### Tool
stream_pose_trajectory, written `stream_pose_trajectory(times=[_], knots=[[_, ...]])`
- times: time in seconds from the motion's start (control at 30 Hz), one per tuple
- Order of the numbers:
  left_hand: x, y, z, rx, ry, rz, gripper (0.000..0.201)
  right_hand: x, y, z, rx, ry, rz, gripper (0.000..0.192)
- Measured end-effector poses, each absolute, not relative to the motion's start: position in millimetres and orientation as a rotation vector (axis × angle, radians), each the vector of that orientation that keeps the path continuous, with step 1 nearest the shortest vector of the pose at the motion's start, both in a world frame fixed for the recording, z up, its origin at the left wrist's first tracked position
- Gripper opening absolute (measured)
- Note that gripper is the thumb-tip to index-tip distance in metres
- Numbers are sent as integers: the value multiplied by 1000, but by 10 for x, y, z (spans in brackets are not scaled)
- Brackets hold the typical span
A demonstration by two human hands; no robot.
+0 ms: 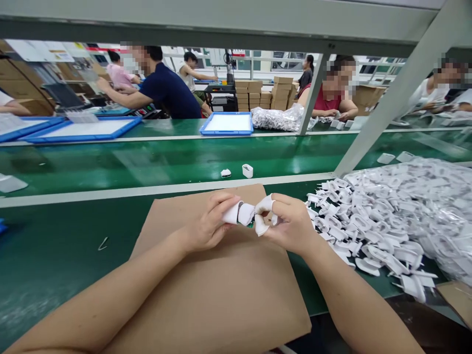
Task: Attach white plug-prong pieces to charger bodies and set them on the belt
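My left hand (210,223) is closed around a white plastic charger housing (230,214) above the cardboard sheet. From the housing's open end sticks out a white-wrapped block (246,214) with a green circuit board (251,224) along its lower edge. My right hand (285,221), with white finger covers on its fingertips, pinches the far end of this circuit board. Its thumb and forefinger form a ring. What the fingertips press on is partly hidden. Under both hands lies the brown cardboard sheet (221,295).
Many white plug covers with pins (354,221) are heaped at right beside a clear plastic bag (435,196). A white housing (247,171) and a small part (225,173) sit on the green belt (165,167). A slanted post (383,93) rises at right. Co-workers sit across.
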State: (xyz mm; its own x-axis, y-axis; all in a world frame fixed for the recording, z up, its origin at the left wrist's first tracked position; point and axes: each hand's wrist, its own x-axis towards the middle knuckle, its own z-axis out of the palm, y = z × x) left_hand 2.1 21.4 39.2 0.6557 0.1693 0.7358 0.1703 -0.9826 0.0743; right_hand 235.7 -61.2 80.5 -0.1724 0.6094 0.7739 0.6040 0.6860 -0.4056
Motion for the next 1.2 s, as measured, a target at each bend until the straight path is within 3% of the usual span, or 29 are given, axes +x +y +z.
stream_pose_trajectory(times=[0.7,1.2], knots=[[23,214,386,-2772,-269,-1307,68,2397,-589,819,-822,-2010,-678,23],[19,220,399,-2786,-234,-1325,69,2440,-599,864,-798,-2054,-652,24]])
